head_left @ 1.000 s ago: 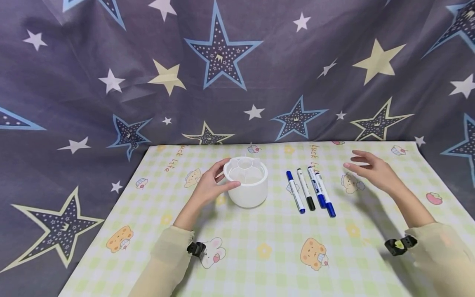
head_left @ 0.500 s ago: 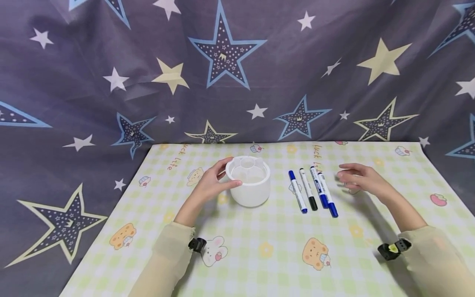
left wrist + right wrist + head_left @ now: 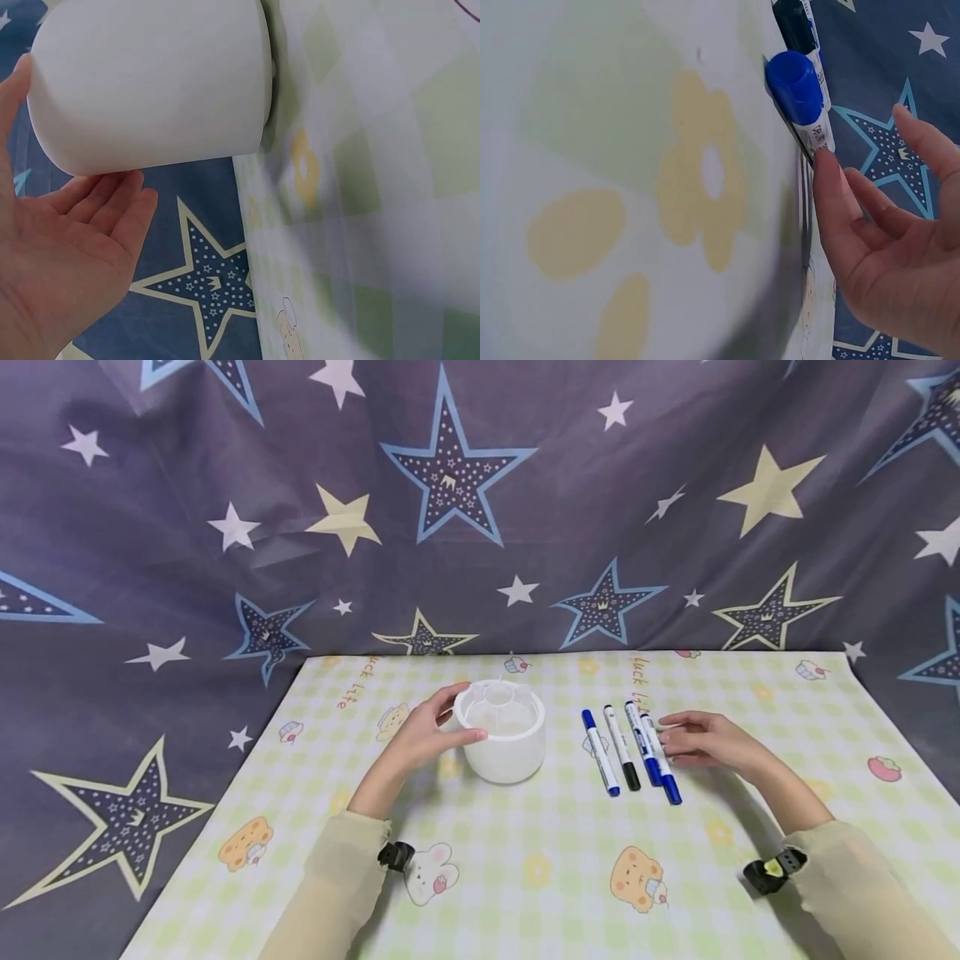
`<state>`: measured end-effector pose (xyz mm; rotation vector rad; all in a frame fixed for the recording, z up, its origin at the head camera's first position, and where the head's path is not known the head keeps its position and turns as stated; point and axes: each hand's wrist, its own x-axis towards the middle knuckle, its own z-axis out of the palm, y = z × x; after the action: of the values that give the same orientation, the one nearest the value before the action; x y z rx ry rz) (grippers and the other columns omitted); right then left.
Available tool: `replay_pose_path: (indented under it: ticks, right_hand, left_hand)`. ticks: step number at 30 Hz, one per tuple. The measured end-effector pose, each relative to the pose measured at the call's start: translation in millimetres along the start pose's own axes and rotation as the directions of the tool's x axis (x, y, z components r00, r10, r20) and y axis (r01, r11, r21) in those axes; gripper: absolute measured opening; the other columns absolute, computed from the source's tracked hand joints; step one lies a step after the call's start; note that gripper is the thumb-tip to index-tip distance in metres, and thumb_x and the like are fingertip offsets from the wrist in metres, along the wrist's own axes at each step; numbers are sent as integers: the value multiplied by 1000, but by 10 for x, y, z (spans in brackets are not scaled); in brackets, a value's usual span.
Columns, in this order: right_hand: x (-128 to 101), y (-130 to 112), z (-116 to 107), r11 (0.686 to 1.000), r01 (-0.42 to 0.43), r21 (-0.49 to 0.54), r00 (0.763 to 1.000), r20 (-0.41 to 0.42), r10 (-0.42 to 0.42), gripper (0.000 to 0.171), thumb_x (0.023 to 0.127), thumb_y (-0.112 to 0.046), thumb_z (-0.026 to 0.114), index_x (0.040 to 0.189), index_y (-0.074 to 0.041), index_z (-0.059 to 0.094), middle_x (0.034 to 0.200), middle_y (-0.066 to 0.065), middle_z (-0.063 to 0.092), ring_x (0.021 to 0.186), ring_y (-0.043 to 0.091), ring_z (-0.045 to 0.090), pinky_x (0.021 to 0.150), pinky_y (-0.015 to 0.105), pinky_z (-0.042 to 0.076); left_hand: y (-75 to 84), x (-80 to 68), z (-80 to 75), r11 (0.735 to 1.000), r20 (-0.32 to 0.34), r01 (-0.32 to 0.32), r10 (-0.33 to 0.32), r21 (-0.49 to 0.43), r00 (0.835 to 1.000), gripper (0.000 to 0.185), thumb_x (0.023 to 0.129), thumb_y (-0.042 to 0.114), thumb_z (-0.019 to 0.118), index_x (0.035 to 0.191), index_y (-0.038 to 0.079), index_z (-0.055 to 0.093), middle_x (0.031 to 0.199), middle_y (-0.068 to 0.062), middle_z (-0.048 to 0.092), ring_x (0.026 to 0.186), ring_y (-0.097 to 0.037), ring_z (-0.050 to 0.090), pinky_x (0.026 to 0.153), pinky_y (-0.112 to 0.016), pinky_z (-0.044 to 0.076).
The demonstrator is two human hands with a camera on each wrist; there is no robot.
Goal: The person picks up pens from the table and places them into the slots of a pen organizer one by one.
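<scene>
Green-checked tablecloth (image 3: 555, 827) beneath a round, white, thick-rimmed container (image 3: 504, 762).

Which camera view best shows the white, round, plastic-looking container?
The head view: it shows the white container from above, including rim and divided interior, though the left hand covers part. The left wrist view shows its plain outer wall, cut off by the frame; the right wrist view shows none.
</scene>
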<state>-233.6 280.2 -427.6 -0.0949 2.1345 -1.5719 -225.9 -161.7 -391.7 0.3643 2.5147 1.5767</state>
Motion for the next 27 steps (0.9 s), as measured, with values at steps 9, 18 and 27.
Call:
replay_pose_path:
  ticks: [9, 18, 27]
  right_hand:
    - [44, 35, 29, 999, -44, 7, 999, 3, 44, 63, 96, -14, 65, 144, 14, 35, 98, -5, 64, 87, 6, 68, 83, 26, 63]
    - [84, 86, 76, 997, -39, -71, 998, -58, 35, 58, 94, -10, 67, 138, 15, 40, 92, -4, 62, 81, 4, 66, 77, 24, 63]
    - [121, 73, 140, 985, -49, -165, 993, -117, 30, 56, 88, -7, 72, 132, 15, 45, 87, -2, 57, 74, 3, 58, 69, 19, 61]
  left_hand:
    - [-16, 14, -9, 1000, 7, -6, 6, 21, 1000, 85, 83, 23, 82, 153, 10, 37, 159, -12, 38, 148, -31, 35, 126, -43, 28]
    - [-8, 24, -13, 1000, 13, 4, -4, 30, 1000, 86, 83, 26, 82, 154, 11, 37, 160, -8, 37, 149, -28, 34, 126, -42, 28]
    - [-25, 27, -17, 1000, 8, 12, -12, 28, 1000, 86, 83, 26, 82, 154, 11, 37, 159, -8, 39, 149, -28, 35, 126, -42, 28]
